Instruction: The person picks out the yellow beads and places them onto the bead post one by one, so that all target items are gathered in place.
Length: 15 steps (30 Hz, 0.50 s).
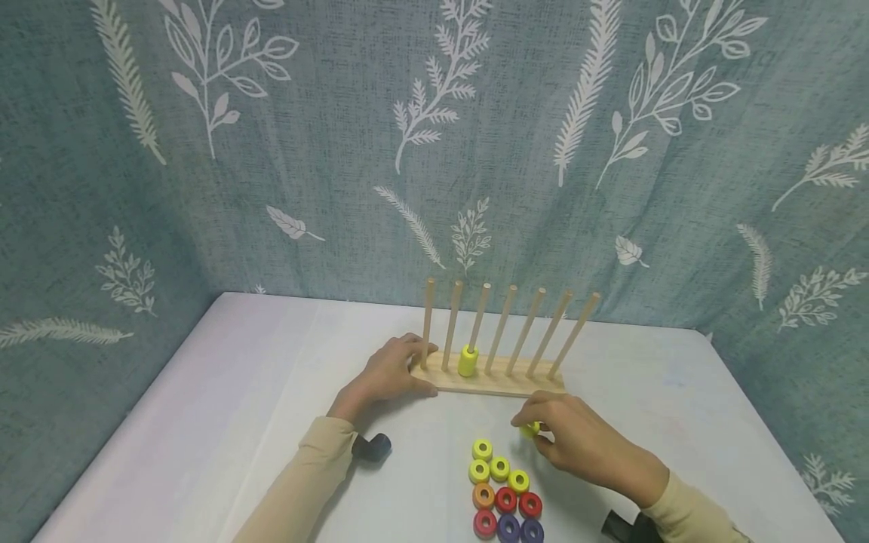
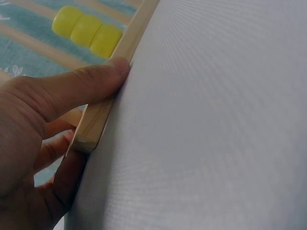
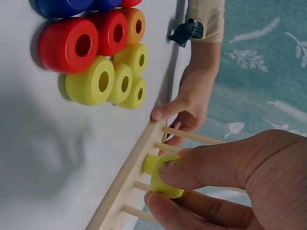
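Note:
My left hand [image 1: 394, 369] grips the left end of a wooden peg rack [image 1: 502, 386], thumb along the front edge of the base and fingers behind it. Several upright pegs stand in the base. Three yellow beads [image 2: 87, 31] are stacked on the third peg from the left. In front of the rack, my right hand [image 1: 577, 437] pinches another yellow bead [image 3: 164, 179] between thumb and fingers, held above the table. The right wrist view shows this bead partly covered by the thumb. Its hole is hidden there.
Left of my right hand lies a group of beads: several yellow beads [image 1: 499, 468], an orange bead [image 1: 476, 499], three red beads [image 1: 485, 534] and two purple beads [image 1: 501, 535]. They rest on a white table [image 1: 271, 392]. A patterned teal curtain [image 1: 339, 136] rises behind and beside it.

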Each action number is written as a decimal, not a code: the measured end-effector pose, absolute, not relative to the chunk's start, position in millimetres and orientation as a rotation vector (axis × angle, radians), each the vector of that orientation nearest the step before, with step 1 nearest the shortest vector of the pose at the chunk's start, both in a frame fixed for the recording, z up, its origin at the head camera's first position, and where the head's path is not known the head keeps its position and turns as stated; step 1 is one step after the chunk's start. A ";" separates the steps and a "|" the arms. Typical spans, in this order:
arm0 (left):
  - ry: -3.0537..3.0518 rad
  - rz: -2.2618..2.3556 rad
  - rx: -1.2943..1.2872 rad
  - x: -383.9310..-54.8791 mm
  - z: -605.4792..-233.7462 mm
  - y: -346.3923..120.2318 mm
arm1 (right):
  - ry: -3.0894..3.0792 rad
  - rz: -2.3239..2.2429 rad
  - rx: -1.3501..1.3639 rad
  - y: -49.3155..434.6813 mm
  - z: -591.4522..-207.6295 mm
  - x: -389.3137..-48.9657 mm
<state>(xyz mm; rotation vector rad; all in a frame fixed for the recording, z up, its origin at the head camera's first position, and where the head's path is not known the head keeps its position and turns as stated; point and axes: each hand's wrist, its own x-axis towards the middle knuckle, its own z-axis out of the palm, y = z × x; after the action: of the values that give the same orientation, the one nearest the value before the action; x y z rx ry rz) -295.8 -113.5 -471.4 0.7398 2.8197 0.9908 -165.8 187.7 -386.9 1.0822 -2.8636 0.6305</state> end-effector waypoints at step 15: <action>2.814 0.998 0.764 -296.0 -471.0 -114.1 | -2.838 0.548 1.088 184.8 -361.9 -165.6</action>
<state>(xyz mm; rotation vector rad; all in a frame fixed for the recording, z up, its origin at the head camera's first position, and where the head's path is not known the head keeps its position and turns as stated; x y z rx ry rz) -296.0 -114.1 -471.0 0.7640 2.8144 0.9980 -165.6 184.8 -361.9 1.0881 -2.8384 0.5483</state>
